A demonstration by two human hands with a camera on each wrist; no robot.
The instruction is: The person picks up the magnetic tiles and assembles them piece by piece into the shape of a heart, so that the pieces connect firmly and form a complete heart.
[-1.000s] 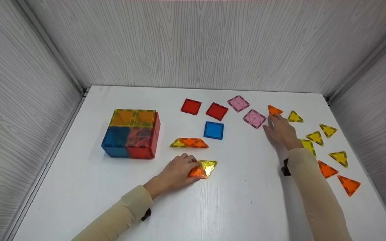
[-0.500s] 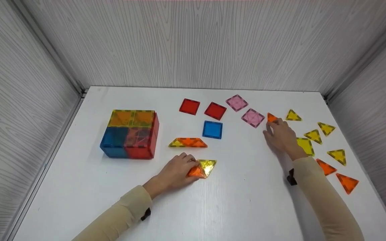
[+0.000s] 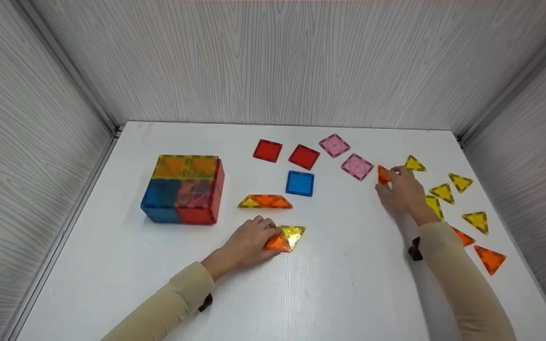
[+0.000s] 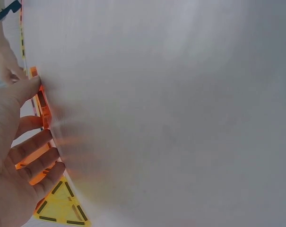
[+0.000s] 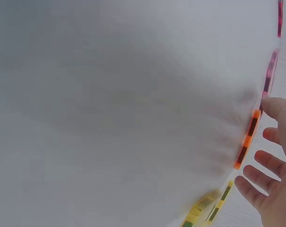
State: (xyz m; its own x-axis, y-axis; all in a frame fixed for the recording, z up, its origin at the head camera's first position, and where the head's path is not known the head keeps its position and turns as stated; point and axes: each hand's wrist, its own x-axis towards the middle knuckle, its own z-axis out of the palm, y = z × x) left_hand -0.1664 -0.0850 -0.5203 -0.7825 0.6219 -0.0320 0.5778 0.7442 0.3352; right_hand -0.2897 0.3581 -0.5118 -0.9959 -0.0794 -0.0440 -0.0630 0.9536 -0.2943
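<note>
Orange triangle (image 3: pixel 383 174) slid slightly nearer, right hand (image 3: pixel 405 192) pinching it, left hand (image 3: pixel 249 242) gripping another orange tile (image 3: pixel 278 242)

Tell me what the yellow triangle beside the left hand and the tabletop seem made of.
Yellow triangle: probably glossy, translucent plastic; it catches glare, with dark strips along its edges. Tabletop: perhaps laminate, smooth white; soft reflections suggest slight sheen.

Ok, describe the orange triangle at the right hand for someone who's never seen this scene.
On the white table, go right from the multicoloured block to the two pink squares. The orange triangle is just right of the nearer one, touched by the right hand. Unlike the yellow triangle and pink squares near it, it is orange.
</note>
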